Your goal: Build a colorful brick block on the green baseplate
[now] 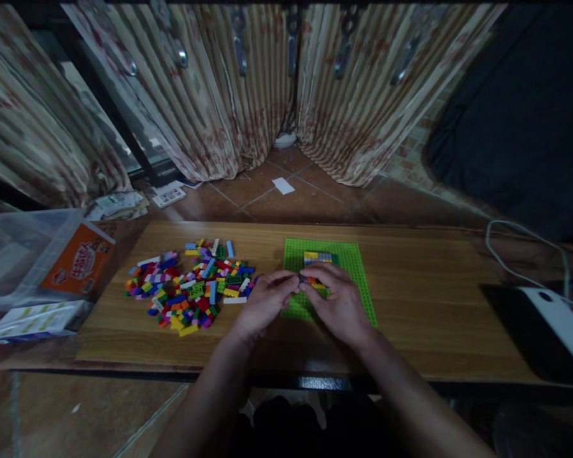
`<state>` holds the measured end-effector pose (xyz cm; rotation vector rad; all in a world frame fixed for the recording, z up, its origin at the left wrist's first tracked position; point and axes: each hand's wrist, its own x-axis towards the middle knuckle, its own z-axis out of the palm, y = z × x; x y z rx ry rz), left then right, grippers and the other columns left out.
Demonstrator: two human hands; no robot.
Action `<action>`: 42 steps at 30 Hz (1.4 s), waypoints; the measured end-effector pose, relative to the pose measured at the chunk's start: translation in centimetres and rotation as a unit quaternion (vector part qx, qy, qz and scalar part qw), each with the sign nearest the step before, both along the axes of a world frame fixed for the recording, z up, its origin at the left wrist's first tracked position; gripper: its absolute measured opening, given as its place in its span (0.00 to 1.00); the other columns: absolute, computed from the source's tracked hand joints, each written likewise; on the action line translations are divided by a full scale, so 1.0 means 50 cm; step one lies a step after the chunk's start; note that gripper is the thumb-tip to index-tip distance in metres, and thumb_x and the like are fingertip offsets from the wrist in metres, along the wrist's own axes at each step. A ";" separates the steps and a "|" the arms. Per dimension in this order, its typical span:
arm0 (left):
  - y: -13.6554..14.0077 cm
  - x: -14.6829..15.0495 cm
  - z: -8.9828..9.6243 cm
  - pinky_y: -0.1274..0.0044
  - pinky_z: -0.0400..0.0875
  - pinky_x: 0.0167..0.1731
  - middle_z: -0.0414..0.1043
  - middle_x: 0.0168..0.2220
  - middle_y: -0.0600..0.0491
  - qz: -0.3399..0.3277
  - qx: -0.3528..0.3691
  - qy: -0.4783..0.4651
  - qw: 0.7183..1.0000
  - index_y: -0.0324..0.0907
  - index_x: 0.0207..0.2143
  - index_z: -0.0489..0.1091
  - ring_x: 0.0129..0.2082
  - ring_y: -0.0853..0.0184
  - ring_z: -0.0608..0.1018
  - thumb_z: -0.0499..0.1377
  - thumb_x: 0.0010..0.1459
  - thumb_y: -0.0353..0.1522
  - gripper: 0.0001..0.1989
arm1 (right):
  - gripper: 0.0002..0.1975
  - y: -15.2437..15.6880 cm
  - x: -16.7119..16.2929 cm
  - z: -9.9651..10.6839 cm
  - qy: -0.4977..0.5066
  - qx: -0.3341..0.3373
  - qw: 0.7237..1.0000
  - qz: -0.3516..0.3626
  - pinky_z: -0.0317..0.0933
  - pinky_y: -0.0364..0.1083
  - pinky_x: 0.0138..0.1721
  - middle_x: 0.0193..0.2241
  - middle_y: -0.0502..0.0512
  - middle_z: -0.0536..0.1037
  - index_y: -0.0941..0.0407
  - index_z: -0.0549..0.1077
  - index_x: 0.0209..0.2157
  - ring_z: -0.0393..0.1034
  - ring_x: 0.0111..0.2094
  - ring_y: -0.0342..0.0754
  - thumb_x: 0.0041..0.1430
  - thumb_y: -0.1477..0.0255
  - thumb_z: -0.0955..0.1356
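Note:
Over the left part of a green studded baseplate (365, 292), my two hands meet at the fingertips. Between them is a small dark toy brick (302, 278), mostly covered by the fingers. My left hand (270, 298) pinches it from the left, and my right hand (337, 298) pinches it from the right. Just beyond my right fingers, a low build of yellow, grey and other coloured bricks (318, 257) sits on the baseplate. Some orange and yellow bricks show under my right hand, partly hidden by it.
A pile of loose coloured bricks (195, 286) spreads over the left of the wooden table (424, 286). Left of the table are a clear plastic bin (19, 235) and a white box (33, 319). At the right edge lies a black and white object (549, 324) near a white cable (525, 224).

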<state>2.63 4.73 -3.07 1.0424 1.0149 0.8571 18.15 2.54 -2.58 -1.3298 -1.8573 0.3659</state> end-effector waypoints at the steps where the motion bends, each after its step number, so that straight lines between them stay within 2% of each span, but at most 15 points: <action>1: 0.001 0.003 -0.004 0.81 0.58 0.23 0.68 0.23 0.57 0.011 0.042 0.058 0.997 0.39 0.26 0.72 0.21 0.75 0.64 0.59 0.55 0.36 0.10 | 0.06 0.002 0.003 -0.002 -0.004 -0.002 1.000 -0.001 0.62 0.54 0.49 0.40 0.55 0.79 0.53 0.76 0.39 0.72 0.45 0.51 0.59 0.72 0.68; 4: 0.000 0.015 -0.013 0.79 0.62 0.29 0.73 0.25 0.54 0.049 0.143 0.247 0.957 0.40 0.29 0.74 0.26 0.71 0.71 0.56 0.57 0.33 0.09 | 0.06 0.010 0.018 -0.003 0.003 -0.005 1.000 -0.028 0.63 0.54 0.49 0.41 0.55 0.79 0.53 0.76 0.38 0.72 0.45 0.52 0.59 0.71 0.68; 6: -0.002 0.024 -0.016 0.79 0.63 0.30 0.76 0.28 0.53 0.057 0.172 0.326 0.928 0.41 0.31 0.75 0.27 0.70 0.73 0.55 0.59 0.33 0.10 | 0.06 0.016 0.034 -0.001 0.025 -0.007 0.998 -0.062 0.64 0.53 0.48 0.40 0.55 0.79 0.53 0.77 0.38 0.72 0.43 0.51 0.60 0.70 0.67; 12: -0.002 0.048 -0.016 0.79 0.62 0.28 0.79 0.29 0.52 0.067 0.195 0.417 0.885 0.42 0.31 0.76 0.26 0.69 0.76 0.55 0.60 0.34 0.10 | 0.09 0.023 0.076 0.001 0.053 -0.051 0.985 -0.158 0.65 0.52 0.44 0.36 0.58 0.79 0.56 0.77 0.35 0.73 0.39 0.52 0.58 0.67 0.66; 17: -0.003 0.062 -0.017 0.78 0.61 0.29 0.80 0.32 0.51 0.057 0.202 0.463 0.861 0.43 0.32 0.76 0.29 0.67 0.78 0.56 0.60 0.35 0.10 | 0.10 0.024 0.085 0.003 0.067 -0.072 0.981 -0.169 0.65 0.51 0.43 0.35 0.57 0.79 0.56 0.78 0.34 0.74 0.38 0.52 0.57 0.67 0.66; 20: -0.002 0.066 -0.021 0.78 0.62 0.30 0.80 0.32 0.51 0.060 0.200 0.466 0.860 0.43 0.31 0.76 0.29 0.67 0.78 0.57 0.60 0.36 0.09 | 0.10 0.024 0.086 0.006 0.070 -0.075 0.980 -0.170 0.65 0.51 0.44 0.35 0.58 0.80 0.56 0.78 0.34 0.74 0.38 0.51 0.57 0.68 0.66; 28: 0.008 0.063 -0.037 0.78 0.64 0.31 0.80 0.32 0.53 0.059 0.202 0.419 0.883 0.44 0.30 0.76 0.30 0.68 0.77 0.61 0.57 0.37 0.07 | 0.11 0.026 0.098 -0.003 0.026 -0.113 0.973 -0.198 0.65 0.52 0.43 0.37 0.60 0.80 0.57 0.78 0.35 0.73 0.38 0.53 0.57 0.67 0.66; 33: 0.009 0.059 -0.035 0.78 0.64 0.30 0.80 0.33 0.53 0.040 0.211 0.425 0.880 0.44 0.31 0.76 0.30 0.68 0.78 0.60 0.58 0.37 0.08 | 0.11 0.025 0.100 -0.008 0.012 -0.141 0.967 -0.213 0.65 0.53 0.42 0.37 0.59 0.80 0.57 0.79 0.36 0.73 0.37 0.53 0.57 0.67 0.66; 35: 0.009 0.058 -0.032 0.78 0.64 0.30 0.80 0.33 0.53 0.036 0.212 0.429 0.877 0.44 0.32 0.77 0.30 0.68 0.78 0.60 0.58 0.37 0.08 | 0.11 0.023 0.095 -0.010 0.023 -0.125 0.972 -0.195 0.65 0.53 0.42 0.36 0.59 0.79 0.56 0.79 0.36 0.73 0.37 0.53 0.57 0.68 0.66; 38: 0.010 0.059 -0.029 0.78 0.64 0.30 0.80 0.34 0.53 0.031 0.212 0.434 0.875 0.44 0.32 0.76 0.31 0.68 0.78 0.59 0.59 0.37 0.08 | 0.11 0.020 0.081 -0.015 0.035 -0.079 0.988 -0.124 0.65 0.52 0.47 0.38 0.57 0.78 0.54 0.79 0.37 0.72 0.41 0.51 0.59 0.72 0.64; 42: 0.010 0.061 -0.029 0.78 0.64 0.31 0.80 0.34 0.53 0.026 0.219 0.439 0.871 0.44 0.32 0.76 0.32 0.67 0.78 0.58 0.59 0.36 0.08 | 0.19 0.015 0.059 -0.024 -0.020 -0.056 0.997 -0.057 0.63 0.55 0.52 0.47 0.57 0.75 0.50 0.80 0.40 0.67 0.50 0.53 0.59 0.80 0.61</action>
